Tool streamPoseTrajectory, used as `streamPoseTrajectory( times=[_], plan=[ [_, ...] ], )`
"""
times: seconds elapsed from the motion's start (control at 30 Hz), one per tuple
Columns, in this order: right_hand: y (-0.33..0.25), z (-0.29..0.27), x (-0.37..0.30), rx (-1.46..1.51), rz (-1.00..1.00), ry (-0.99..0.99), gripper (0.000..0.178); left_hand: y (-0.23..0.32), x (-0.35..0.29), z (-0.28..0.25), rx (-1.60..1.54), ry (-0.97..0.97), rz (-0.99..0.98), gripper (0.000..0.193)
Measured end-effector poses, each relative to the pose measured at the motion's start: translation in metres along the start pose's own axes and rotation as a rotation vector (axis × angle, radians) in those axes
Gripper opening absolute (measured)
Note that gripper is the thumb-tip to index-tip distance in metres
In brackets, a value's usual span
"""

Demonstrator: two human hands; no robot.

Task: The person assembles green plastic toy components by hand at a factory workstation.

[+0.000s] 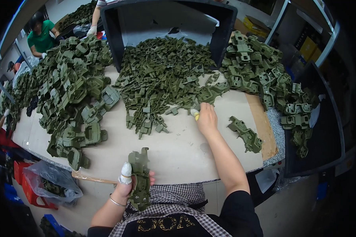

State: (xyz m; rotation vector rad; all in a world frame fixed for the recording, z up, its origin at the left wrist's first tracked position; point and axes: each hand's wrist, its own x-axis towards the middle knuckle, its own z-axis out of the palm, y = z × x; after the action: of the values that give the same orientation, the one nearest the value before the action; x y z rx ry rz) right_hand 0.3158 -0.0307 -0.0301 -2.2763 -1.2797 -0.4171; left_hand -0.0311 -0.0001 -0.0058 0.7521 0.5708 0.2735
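Observation:
My left hand (pixel 127 187), its thumb wrapped in a white cover, holds an olive-green plastic toy vehicle body (pixel 139 179) upright close to my apron. Its fingertips show on the far side of that part. My right hand (pixel 207 119) reaches to the front edge of a heap of small green plastic parts (pixel 162 83). Its fingers are bent and drawn together, with a white and yellow cover on the thumb; whatever they pinch is hidden. Just beyond them lies a larger green piece (pixel 213 93). Another vehicle body (pixel 246 135) rests alone to the right of my right forearm.
A black bin (pixel 108 39) lies on its side behind the small parts. Piles of larger green bodies flank it, left (pixel 73 83) and right (pixel 253 59). A black tray (pixel 328 130) stands at the right edge. Co-workers, one in a green shirt (pixel 41 37), work at far left.

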Motion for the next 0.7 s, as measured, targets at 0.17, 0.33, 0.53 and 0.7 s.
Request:
streamPoseTrajectory(
  times=[0.17, 0.33, 0.53, 0.7],
  plan=[
    [-0.048, -0.071, -0.039, 0.718, 0.127, -0.268, 0.025, -0.007, 0.01, -0.012, -0.1, -0.067, -0.117, 0.085],
    [-0.1, -0.108, -0.08, 0.756, -0.368, -0.446, 0.033, 0.004, 0.01, 0.012, -0.06, -0.07, -0.085, 0.081],
    [-0.131, -0.115, -0.098, 0.359, -0.621, -0.376, 0.036, 0.002, -0.008, 0.01, 0.528, -0.152, 0.204, 0.053],
    [-0.128, -0.106, -0.135, 0.619, -0.568, -0.39, 0.032, -0.021, -0.022, 0.008, 0.468, -0.155, 0.238, 0.069]
  ],
)
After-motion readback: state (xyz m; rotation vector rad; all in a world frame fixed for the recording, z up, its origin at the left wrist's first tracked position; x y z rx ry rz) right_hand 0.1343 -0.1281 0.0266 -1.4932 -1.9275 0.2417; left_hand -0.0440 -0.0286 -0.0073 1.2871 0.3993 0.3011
